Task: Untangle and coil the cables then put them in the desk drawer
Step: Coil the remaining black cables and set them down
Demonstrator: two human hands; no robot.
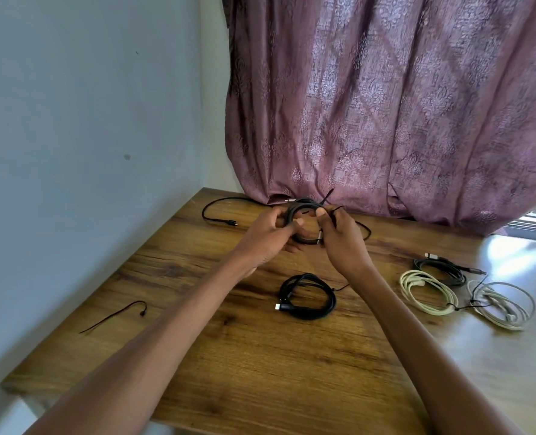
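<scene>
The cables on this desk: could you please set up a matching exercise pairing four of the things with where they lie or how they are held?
Things
1. black coil with a white plug
2. loose black tie
3. two cream coils
4. dark coil being tied

Places
A. on the desk's right side, next to each other
B. held in both hands, the left hand and the right hand, near the curtain
C. alone near the desk's left edge
D. on the desk between the forearms

Pairs: 1-D, 2-C, 3-A, 4-B

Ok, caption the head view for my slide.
Both hands, left and right, tie a black cable coil above the wooden desk.
</scene>
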